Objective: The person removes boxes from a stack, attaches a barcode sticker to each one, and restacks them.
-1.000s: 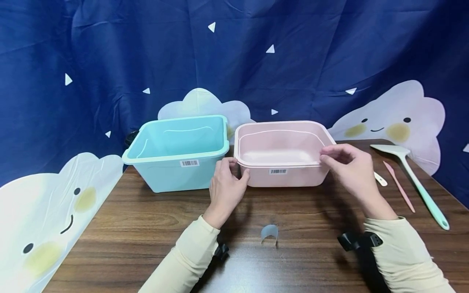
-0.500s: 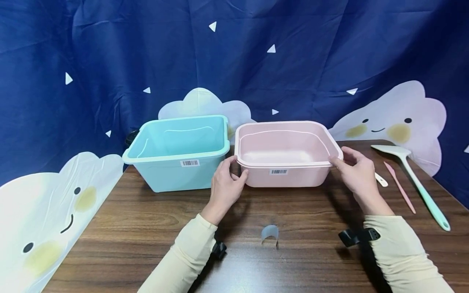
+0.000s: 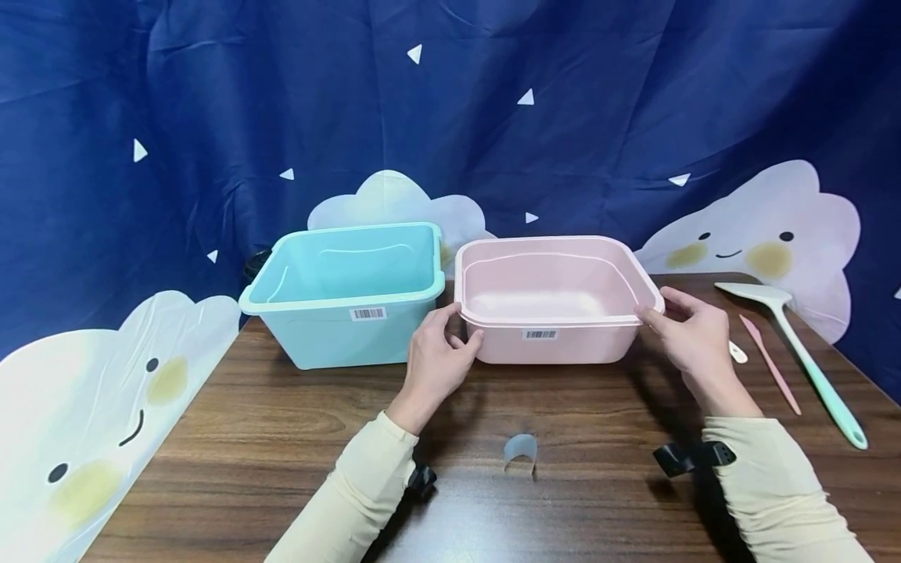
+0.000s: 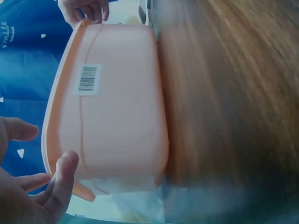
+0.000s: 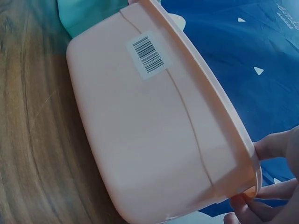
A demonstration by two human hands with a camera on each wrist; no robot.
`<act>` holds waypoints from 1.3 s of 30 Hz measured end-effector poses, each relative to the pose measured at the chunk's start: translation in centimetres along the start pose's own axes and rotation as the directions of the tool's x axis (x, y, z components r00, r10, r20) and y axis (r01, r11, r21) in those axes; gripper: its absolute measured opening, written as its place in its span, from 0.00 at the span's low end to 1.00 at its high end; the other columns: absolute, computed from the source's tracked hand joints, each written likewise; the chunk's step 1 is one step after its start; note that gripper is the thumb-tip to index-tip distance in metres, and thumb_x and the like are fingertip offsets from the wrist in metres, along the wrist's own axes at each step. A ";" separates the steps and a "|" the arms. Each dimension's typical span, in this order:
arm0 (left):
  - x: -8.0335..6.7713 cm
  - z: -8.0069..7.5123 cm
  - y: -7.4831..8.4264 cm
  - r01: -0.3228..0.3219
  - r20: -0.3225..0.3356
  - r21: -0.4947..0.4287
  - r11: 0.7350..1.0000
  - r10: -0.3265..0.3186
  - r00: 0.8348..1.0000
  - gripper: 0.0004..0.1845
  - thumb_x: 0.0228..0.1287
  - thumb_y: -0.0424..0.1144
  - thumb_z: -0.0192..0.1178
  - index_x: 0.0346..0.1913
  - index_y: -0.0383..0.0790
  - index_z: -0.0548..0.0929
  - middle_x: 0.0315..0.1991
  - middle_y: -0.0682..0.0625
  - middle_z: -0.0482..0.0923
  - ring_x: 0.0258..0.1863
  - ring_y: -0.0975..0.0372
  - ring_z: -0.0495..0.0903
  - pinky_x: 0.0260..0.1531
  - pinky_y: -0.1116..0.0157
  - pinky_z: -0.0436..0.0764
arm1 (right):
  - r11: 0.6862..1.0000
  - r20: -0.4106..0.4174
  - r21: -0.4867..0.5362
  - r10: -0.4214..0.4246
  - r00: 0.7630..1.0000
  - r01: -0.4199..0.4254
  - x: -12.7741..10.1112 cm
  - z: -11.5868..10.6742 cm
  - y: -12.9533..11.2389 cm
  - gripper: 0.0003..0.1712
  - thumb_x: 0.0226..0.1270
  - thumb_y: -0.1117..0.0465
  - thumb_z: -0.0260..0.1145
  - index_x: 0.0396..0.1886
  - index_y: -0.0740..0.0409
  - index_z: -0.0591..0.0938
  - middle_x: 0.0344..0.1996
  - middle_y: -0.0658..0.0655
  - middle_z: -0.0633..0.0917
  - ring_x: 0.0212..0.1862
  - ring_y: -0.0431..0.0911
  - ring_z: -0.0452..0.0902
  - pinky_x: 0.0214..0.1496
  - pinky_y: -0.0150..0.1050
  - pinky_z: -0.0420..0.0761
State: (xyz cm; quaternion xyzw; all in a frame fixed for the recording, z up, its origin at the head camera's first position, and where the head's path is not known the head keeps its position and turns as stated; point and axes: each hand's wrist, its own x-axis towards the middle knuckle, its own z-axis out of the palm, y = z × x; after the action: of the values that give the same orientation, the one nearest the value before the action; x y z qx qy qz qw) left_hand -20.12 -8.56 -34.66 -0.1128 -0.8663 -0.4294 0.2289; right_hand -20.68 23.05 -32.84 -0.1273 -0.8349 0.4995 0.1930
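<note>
In the head view, a pink plastic bin (image 3: 556,344) with a barcode label sits on the wooden table. My left hand (image 3: 435,363) is at its front left corner. In the left wrist view, the left fingertips touch the rim corner, and the thumb stands apart from the rim. My right hand (image 3: 693,348) grips the front right corner, thumb on the rim and fingers around the outside. A larger turquoise bin (image 3: 352,336) stands just left of the pink one, close behind my left hand. The right wrist view shows the right fingertips (image 5: 245,205) under the rim.
On the right lie a pale spatula (image 3: 809,360) with a mint handle, a thin pink stick-like tool (image 3: 769,366) and a small white handle end (image 3: 737,353) partly behind my right hand. A curved clear piece (image 3: 521,447) lies in front. A blue curtain (image 3: 450,94) hangs behind.
My right hand has shifted slightly right along the rim to the corner, its thumb now resting there. The left hand stays at its corner. The view has shifted slightly.
</note>
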 end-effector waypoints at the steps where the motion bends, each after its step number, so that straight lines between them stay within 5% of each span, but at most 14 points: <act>1: 0.0 -0.1 0.1 -0.005 0.001 -0.001 1.000 0.005 1.000 0.26 0.61 0.39 0.69 0.61 0.32 0.80 0.46 0.43 0.82 0.31 0.59 0.80 0.39 0.65 0.79 | 1.000 -0.001 -0.003 0.007 1.000 -0.007 0.0 -0.1 -0.1 0.33 0.65 0.57 0.70 0.67 0.66 0.76 0.34 0.36 0.78 0.36 0.23 0.70 0.35 0.15 0.73; 7: -0.2 -1.1 0.9 -0.049 -0.021 -0.019 0.999 0.049 0.999 0.24 0.59 0.37 0.68 0.59 0.33 0.82 0.49 0.42 0.82 0.33 0.59 0.80 0.38 0.67 0.78 | 0.998 0.014 0.051 -0.030 0.999 0.029 0.1 -1.2 -1.0 0.34 0.64 0.56 0.71 0.67 0.67 0.76 0.26 0.22 0.75 0.35 0.21 0.72 0.34 0.15 0.73; 12: -0.4 -3.0 2.7 -0.095 -0.009 -0.084 0.992 0.094 0.996 0.23 0.59 0.34 0.67 0.59 0.33 0.82 0.49 0.42 0.83 0.29 0.58 0.82 0.36 0.67 0.80 | 0.970 0.002 0.238 -0.047 0.999 0.046 -0.2 -2.7 -2.5 0.25 0.64 0.63 0.71 0.61 0.61 0.81 0.27 0.26 0.82 0.35 0.23 0.77 0.35 0.15 0.76; 15: -0.5 -4.7 4.2 -0.113 0.007 -0.140 0.984 0.115 0.993 0.23 0.59 0.33 0.67 0.59 0.33 0.82 0.47 0.42 0.82 0.30 0.57 0.83 0.34 0.62 0.83 | 0.893 -0.010 0.447 -0.052 0.999 0.051 -0.7 -3.6 -3.7 0.16 0.60 0.68 0.73 0.47 0.50 0.87 0.27 0.33 0.87 0.33 0.26 0.81 0.35 0.17 0.78; 20: -0.5 -7.4 6.1 -0.159 0.002 -0.230 0.960 0.163 0.987 0.24 0.60 0.31 0.67 0.61 0.32 0.81 0.50 0.41 0.81 0.32 0.57 0.83 0.33 0.64 0.85 | 0.690 -0.019 0.719 -0.107 0.994 0.088 -1.5 -4.8 -5.8 0.16 0.55 0.75 0.74 0.40 0.53 0.90 0.28 0.46 0.90 0.29 0.33 0.85 0.30 0.25 0.83; 25: -0.4 -9.4 7.2 -0.191 -0.034 -0.310 0.931 0.190 0.981 0.25 0.61 0.30 0.66 0.62 0.30 0.80 0.55 0.40 0.80 0.35 0.56 0.84 0.34 0.67 0.85 | 0.657 -0.100 0.740 -0.099 0.990 0.141 -2.4 -5.0 -7.7 0.18 0.52 0.75 0.76 0.44 0.59 0.89 0.31 0.50 0.89 0.30 0.36 0.86 0.28 0.29 0.84; 30: -0.2 -10.5 7.5 -0.183 -0.075 -0.314 0.932 0.168 0.983 0.25 0.60 0.31 0.66 0.62 0.33 0.81 0.56 0.44 0.81 0.35 0.56 0.85 0.34 0.67 0.85 | 0.615 -0.233 0.752 -0.087 0.969 0.236 -3.2 -4.2 -9.4 0.21 0.49 0.75 0.78 0.46 0.67 0.88 0.33 0.55 0.90 0.34 0.42 0.85 0.34 0.26 0.84; 39: 0.1 -12.6 7.6 -0.265 -0.172 -0.387 0.883 0.214 0.962 0.27 0.58 0.28 0.65 0.64 0.30 0.79 0.58 0.40 0.79 0.36 0.68 0.84 0.35 0.72 0.83 | 0.502 -0.341 0.786 -0.137 0.930 0.362 -3.3 -2.9 -12.7 0.18 0.49 0.77 0.77 0.43 0.73 0.87 0.30 0.58 0.90 0.31 0.44 0.83 0.35 0.27 0.84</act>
State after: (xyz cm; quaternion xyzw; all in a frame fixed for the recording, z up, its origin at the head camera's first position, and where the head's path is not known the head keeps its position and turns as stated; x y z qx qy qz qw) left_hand -13.46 -14.01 -22.74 -0.2370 -0.7217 -0.5744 0.3052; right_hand -16.68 18.00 -21.03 0.0453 -0.4739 0.7844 0.3975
